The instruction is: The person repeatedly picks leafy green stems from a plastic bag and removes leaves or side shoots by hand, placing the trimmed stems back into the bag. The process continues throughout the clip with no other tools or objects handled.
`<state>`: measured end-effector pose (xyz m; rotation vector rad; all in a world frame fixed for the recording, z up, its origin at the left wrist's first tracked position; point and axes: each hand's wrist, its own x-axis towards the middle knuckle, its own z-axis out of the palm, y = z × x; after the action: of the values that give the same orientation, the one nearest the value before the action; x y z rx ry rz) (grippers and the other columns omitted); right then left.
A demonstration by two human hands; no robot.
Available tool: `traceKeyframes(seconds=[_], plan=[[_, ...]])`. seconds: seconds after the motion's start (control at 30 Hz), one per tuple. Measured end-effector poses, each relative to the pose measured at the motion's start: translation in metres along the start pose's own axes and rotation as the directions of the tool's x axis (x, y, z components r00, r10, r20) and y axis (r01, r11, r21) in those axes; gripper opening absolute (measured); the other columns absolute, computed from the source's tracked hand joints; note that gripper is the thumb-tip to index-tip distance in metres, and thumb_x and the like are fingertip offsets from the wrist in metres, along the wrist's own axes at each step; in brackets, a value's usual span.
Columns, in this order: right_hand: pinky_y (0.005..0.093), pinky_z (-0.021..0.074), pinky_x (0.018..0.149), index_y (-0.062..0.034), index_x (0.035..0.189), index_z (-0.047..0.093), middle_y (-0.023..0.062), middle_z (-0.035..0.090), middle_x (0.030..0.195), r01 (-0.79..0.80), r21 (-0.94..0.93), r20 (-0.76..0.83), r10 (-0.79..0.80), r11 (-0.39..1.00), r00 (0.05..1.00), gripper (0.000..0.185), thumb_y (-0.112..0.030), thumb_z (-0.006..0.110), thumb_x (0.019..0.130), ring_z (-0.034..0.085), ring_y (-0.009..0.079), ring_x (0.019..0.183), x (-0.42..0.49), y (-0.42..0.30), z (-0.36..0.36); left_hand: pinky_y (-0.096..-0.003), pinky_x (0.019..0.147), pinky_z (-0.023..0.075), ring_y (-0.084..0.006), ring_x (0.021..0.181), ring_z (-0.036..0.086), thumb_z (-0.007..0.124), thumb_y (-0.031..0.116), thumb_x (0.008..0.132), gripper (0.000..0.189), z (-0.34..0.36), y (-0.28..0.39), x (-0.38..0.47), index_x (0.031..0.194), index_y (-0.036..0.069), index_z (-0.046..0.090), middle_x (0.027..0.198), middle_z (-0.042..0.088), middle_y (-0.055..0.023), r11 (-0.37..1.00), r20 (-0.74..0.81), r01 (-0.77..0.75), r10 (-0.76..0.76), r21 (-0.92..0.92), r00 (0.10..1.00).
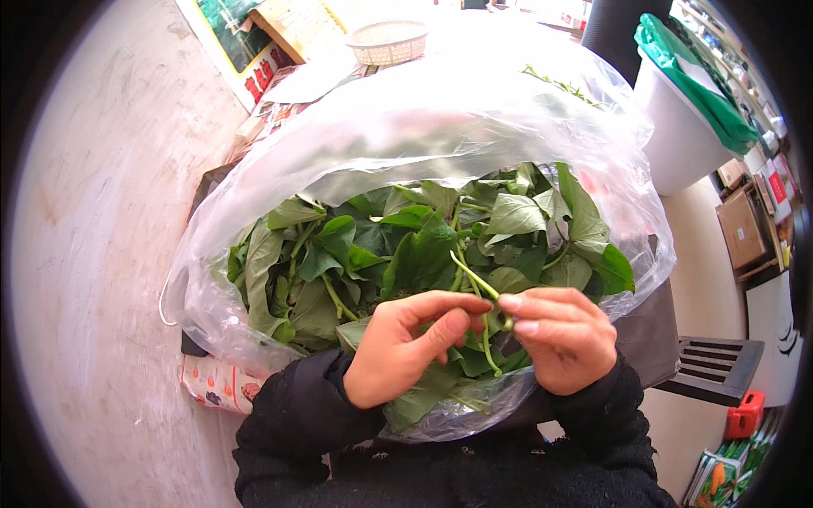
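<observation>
A large clear plastic bag [394, 152] lies open before me, full of broad green leaves on stems [419, 260]. Over the leaves, my right hand [565, 336] pinches a thin pale green stem [475, 274] between thumb and fingers; one end of it points up and left. My left hand [413, 343] is close beside it, thumb and fingers curled near the stem's lower part. Whether the left fingertips hold anything cannot be told. Another thin stem [488, 346] hangs down between the hands, and what holds it is hidden.
A woven basket [389, 43] stands beyond the bag. A white bin with a green liner [683, 120] is at the upper right. At right are a dark slatted stool or chair [714, 368], a cardboard box [742, 235] and a red plastic crate [744, 416]. A pale wall [114, 222] runs along the left.
</observation>
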<state>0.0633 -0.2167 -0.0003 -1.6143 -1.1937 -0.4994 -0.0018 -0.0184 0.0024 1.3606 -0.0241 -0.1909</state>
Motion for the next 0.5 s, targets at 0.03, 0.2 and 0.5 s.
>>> traceKeyframes(seconds=[0.03, 0.2, 0.5], plan=[[0.0349, 0.0568, 0.072, 0.0004, 0.094, 0.063, 0.0156, 0.067, 0.104, 0.07, -0.03, 0.044, -0.069, 0.997, 0.997, 0.03, 0.012, 0.067, 0.066, 0.067, 0.0286, 0.086, 0.001, 0.001, 0.002, -0.0203, 0.066, 0.0465, -0.0062, 0.082, 0.058, 0.062, 0.019, 0.091, 0.027, -0.002, -0.002, 0.002, 0.112, 0.001, 0.063, 0.099, 0.066, -0.0037, 0.992, 0.015, 0.031, -0.029, -0.12, 0.999], [0.0349, 0.0577, 0.075, 0.0041, 0.093, 0.065, 0.0181, 0.066, 0.105, 0.201, -0.086, 0.179, -0.183, 0.976, 0.967, 0.034, 0.007, 0.065, 0.059, 0.067, 0.0296, 0.092, 0.003, 0.003, 0.007, -0.0216, 0.069, 0.0497, -0.009, 0.089, 0.06, 0.061, 0.018, 0.091, 0.029, -0.008, -0.011, 0.003, 0.115, 0.002, 0.06, 0.106, 0.064, -0.0044, 0.966, 0.013, 0.1, -0.1, -0.237, 0.995], [0.0353, 0.0577, 0.074, 0.0054, 0.092, 0.064, 0.0202, 0.065, 0.105, 0.154, -0.06, 0.173, -0.142, 0.986, 0.975, 0.032, 0.007, 0.064, 0.059, 0.067, 0.0312, 0.093, 0.003, 0.001, 0.011, -0.0218, 0.072, 0.0524, -0.0096, 0.096, 0.059, 0.059, 0.012, 0.092, 0.02, -0.013, -0.018, 0.004, 0.111, 0.007, 0.059, 0.107, 0.062, -0.0018, 0.849, 0.091, 0.153, -0.124, -0.506, 0.988]])
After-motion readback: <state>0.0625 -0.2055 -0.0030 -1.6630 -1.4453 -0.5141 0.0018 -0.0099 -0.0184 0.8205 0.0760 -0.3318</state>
